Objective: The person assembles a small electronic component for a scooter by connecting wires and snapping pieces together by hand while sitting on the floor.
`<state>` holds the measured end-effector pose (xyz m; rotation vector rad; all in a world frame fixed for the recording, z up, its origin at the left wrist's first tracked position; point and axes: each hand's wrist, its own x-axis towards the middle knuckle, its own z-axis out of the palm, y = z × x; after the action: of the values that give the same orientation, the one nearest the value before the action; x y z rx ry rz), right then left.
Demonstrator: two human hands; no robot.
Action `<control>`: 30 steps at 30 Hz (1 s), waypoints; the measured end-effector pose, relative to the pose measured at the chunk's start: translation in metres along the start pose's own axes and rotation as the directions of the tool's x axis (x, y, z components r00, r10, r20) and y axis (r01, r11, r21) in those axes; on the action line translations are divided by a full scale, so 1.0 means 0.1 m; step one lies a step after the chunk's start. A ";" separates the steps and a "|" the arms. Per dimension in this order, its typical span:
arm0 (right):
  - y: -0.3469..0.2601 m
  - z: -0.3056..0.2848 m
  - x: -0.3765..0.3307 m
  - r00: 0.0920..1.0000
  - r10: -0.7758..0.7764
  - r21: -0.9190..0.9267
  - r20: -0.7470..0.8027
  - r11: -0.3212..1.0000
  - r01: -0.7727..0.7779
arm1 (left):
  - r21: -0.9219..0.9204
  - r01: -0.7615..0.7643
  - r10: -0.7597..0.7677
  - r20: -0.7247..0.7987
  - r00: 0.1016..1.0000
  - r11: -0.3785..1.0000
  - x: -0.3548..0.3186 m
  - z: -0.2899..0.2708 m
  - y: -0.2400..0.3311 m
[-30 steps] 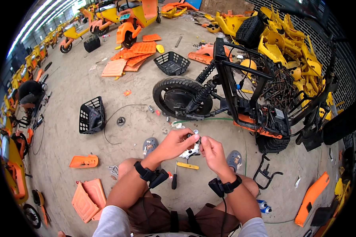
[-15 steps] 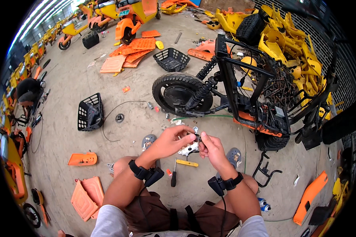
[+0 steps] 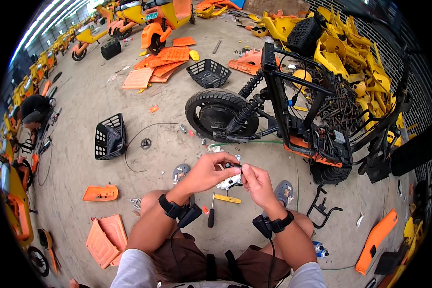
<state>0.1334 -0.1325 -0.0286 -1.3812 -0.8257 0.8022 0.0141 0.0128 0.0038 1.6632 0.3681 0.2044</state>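
My left hand point(image 3: 207, 173) is closed, pinching a small black part point(image 3: 232, 165) between thumb and fingers. Against its right end, my right hand point(image 3: 260, 186) holds thumb and fingertips pressed together; the fingers largely cover the part, so its kind is unclear. Below the hands a whitish metal piece point(image 3: 231, 182) lies on the floor, partly hidden by them. Closer to me are a screwdriver point(image 3: 210, 217) with a dark handle and a flat yellow strip point(image 3: 227, 198).
A stripped scooter frame point(image 3: 293, 81) with its rear wheel point(image 3: 213, 117) stands ahead to the right. Black baskets point(image 3: 109, 139), orange panels point(image 3: 106, 240), a bent black bracket point(image 3: 320, 206) and spray cans point(image 3: 320, 249) lie around. Another person point(image 3: 33, 110) crouches at far left.
The small black part has turned slightly between my fingers, and my right fingertips have shifted a little against it. My arms otherwise stay in place.
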 end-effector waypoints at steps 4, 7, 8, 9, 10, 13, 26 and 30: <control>-0.09 -0.05 -0.02 0.992 0.116 0.165 0.050 0.979 -0.123 | -0.146 -0.058 0.055 -0.029 0.998 0.988 0.04 0.05 -0.04; -0.12 -0.09 -0.02 0.991 0.124 0.212 0.048 0.968 -0.132 | -0.195 -0.153 0.145 -0.056 0.988 0.969 0.08 0.09 -0.08; -0.12 -0.10 -0.02 0.991 0.123 0.221 0.045 0.967 -0.130 | -0.212 -0.164 0.156 -0.055 0.986 0.963 0.09 0.10 -0.06; -0.13 -0.10 -0.02 0.992 0.123 0.229 0.042 0.965 -0.129 | -0.229 -0.175 0.167 -0.055 0.984 0.957 0.09 0.11 -0.05; -0.13 -0.11 -0.02 0.992 0.123 0.238 0.038 0.963 -0.128 | -0.226 -0.170 0.163 -0.050 0.985 0.959 0.09 0.12 -0.04; -0.11 -0.13 -0.02 0.990 0.140 0.256 0.029 0.956 -0.143 | -0.188 -0.134 0.129 -0.037 0.991 0.973 0.09 0.13 -0.01; -0.06 -0.13 -0.05 0.998 0.058 0.032 0.009 0.998 -0.058 | -0.084 -0.144 0.136 -0.087 0.987 0.986 0.05 0.13 -0.07; -0.01 -0.15 -0.06 0.999 0.043 0.007 0.014 0.999 -0.043 | 0.000 -0.124 0.124 -0.074 0.989 0.992 0.06 0.13 -0.07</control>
<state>0.1432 -0.1446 -0.0277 -1.3920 -0.8054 0.8485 0.0228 0.0037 -0.0050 1.6787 0.3197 0.3605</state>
